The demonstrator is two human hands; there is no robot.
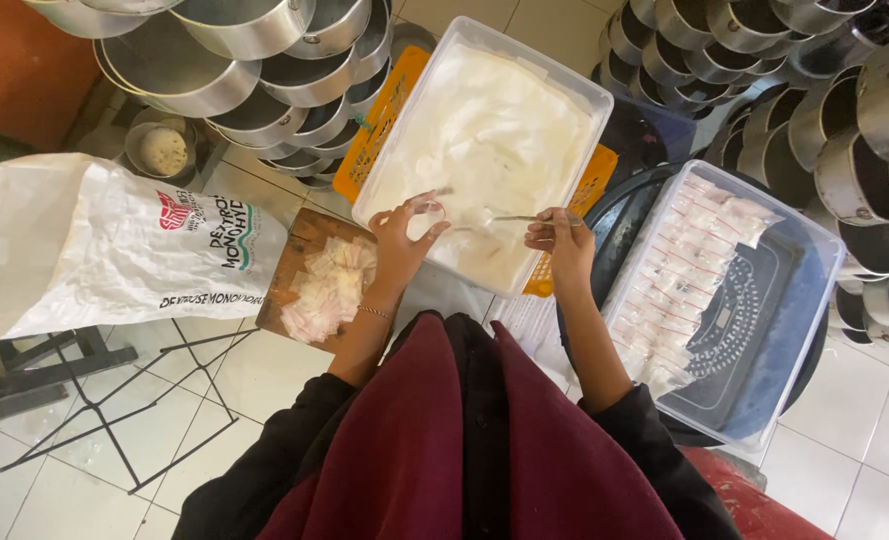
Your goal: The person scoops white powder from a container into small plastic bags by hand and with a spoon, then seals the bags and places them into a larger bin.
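Over the white-powder tub [575, 95], the left hand [402, 240] pinches a small clear bag [427, 205] open while the right hand [562, 240] grips a spoon [510, 218]; the mouth wants holding steady and close to the spoon tip.

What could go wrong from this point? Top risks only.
1. The spoon in the right hand meets a very small clear bag pinched by the left hand; powder may miss the opening, though it would likely fall back into the tub.
2. The empty bags lie loosely heaped on the wooden board beside the left forearm; a brush could scatter them onto the floor.
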